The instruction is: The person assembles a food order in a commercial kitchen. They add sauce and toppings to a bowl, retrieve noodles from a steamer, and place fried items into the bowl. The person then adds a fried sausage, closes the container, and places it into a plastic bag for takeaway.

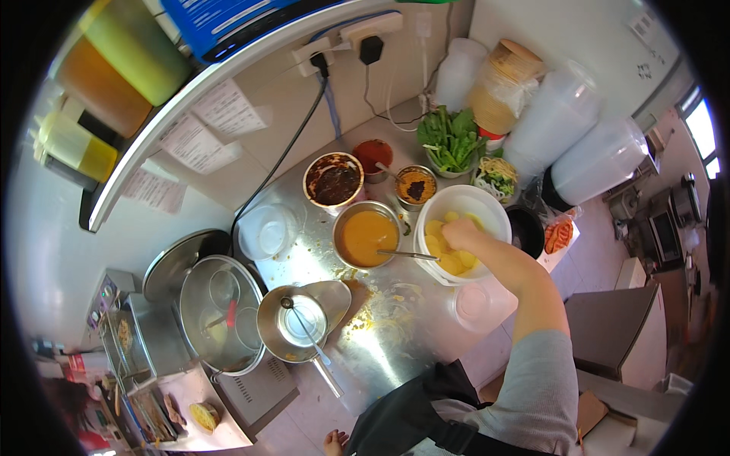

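Note:
My right hand (461,232) reaches down into a white plastic bucket (497,206) among smooth yellow pieces (450,263) that look like peeled potato. Its fingertips are hidden, so whether they grip a piece does not show. Left of the bucket stands a steel pot of orange-yellow sauce (368,236), with a spoon (408,254) whose handle points toward the bucket. Low at the picture's edge, my left hand (335,442) hangs beside my body, partly cut off, its fingers loosely bent and apart with nothing seen in them.
Behind the sauce are a tub of dark paste (333,179), red sauce (373,155), a spice tin (416,185) and leafy greens (451,137). A steel pot with a ladle (292,325) and a large stockpot (219,313) stand left. A shelf edge (154,108) overhangs.

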Motion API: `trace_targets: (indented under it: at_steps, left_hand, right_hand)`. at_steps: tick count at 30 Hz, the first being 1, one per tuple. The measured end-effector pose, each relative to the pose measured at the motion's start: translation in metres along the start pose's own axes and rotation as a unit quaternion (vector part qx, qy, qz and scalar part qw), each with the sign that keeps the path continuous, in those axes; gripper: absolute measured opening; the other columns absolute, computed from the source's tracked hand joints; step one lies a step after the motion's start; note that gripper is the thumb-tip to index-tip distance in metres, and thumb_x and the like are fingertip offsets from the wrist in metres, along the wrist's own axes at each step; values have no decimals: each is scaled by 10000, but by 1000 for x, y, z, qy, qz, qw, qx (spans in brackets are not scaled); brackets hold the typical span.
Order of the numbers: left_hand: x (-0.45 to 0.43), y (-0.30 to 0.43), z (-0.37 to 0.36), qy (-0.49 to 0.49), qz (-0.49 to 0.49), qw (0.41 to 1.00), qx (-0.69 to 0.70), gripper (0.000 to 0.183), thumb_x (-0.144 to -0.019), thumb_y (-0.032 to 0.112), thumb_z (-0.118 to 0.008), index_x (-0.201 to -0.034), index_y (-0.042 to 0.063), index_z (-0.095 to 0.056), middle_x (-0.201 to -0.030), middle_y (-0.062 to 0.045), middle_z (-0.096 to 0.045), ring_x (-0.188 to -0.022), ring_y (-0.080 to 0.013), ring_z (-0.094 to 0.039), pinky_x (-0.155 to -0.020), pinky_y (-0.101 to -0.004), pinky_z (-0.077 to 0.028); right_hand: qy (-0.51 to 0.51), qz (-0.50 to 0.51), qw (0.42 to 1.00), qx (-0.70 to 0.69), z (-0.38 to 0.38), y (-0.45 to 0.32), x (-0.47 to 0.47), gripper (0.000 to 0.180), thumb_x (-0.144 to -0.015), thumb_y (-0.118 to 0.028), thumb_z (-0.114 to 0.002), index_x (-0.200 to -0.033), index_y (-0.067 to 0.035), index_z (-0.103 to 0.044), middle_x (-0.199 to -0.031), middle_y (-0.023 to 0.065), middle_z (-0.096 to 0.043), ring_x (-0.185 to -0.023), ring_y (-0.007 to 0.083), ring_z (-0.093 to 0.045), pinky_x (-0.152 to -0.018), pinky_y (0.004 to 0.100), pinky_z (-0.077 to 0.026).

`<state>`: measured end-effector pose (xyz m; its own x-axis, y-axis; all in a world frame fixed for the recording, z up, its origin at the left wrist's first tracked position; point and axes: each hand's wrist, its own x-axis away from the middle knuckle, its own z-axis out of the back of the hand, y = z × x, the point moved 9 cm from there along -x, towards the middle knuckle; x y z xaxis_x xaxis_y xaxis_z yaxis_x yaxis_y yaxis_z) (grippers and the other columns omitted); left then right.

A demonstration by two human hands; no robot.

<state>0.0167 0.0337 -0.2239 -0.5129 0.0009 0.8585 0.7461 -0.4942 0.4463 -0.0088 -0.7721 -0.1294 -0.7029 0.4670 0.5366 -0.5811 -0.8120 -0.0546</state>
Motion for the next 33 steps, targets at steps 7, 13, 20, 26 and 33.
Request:
trace_targets:
  at_steps: [7,13,20,26,33]
  left_hand:
    - [19,-52,-4,30,31,994,99,292,-981,276,-565,-1167,51,-575,-982,-95,-687,-835,-204,-679,-705,-326,-543]
    - [-4,-90,-1,43,81,992,92,289,-985,283,-556,-1148,51,-613,-971,-70,-685,-838,-162,-660,-700,-312,-515]
    - [-22,-85,30,22,27,989,144,293,-1008,269,-521,-1201,58,-588,-1067,-82,-669,-920,-168,-656,-793,-306,-517]
    - [-14,-137,119,93,101,957,256,278,-993,242,-540,-1184,47,-593,-1011,-92,-680,-871,-187,-665,-744,-324,-519]
    - [-7,-192,183,84,222,946,221,254,-990,238,-539,-1142,44,-598,-930,-82,-686,-806,-191,-672,-679,-314,-515]
  right_hand:
    - [191,-29,980,-57,99,-3,42,223,-862,-241,-586,-1008,-115,-698,-904,183,-683,-848,376,-643,-731,476,-490]
    - [91,146,766,-619,123,-189,114,129,-973,-132,-556,-1069,-60,-604,-922,13,-637,-783,86,-589,-674,227,-479]
    - [-378,57,580,-719,-28,-571,79,188,-984,-237,-574,-1028,-55,-581,-705,22,-530,-457,112,-453,-366,248,-334]
    - [-303,14,554,-775,-28,-739,-21,308,-986,-212,-554,-1209,-14,-477,-995,202,-614,-838,297,-675,-684,363,-602]
    - [228,-9,787,-572,4,-613,-71,233,-989,-135,-424,-1215,-82,-445,-1010,69,-506,-730,156,-558,-474,270,-520]
